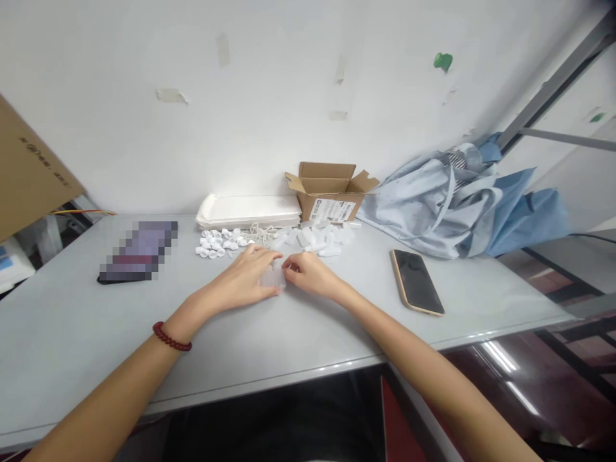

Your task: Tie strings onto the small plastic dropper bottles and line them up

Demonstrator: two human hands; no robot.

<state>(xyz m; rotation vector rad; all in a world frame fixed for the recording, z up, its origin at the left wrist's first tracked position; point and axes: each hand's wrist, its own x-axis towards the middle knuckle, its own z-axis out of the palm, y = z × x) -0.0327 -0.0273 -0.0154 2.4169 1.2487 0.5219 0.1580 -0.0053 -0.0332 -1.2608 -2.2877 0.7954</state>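
My left hand (248, 277) holds a small clear plastic bottle-like piece (272, 278) on the table, its thumb in front and fingers behind. My right hand (310, 274) is closed in a pinch at the right side of that piece. Whatever lies between its fingertips is too small to make out. Just beyond my left hand are several white caps (212, 244) in a loose cluster. Behind both hands lies a pile of translucent plastic bottles (327, 239). Thin whitish cords (262, 234) run between the caps and the pile.
A stack of white flat packs (250, 208) and an open cardboard box (332, 199) stand against the wall. One phone (418, 282) lies at right; a blurred-out dark device (139, 251) lies at left. Light blue cloth bags (433, 199) fill the back right of the grey table (231, 366).
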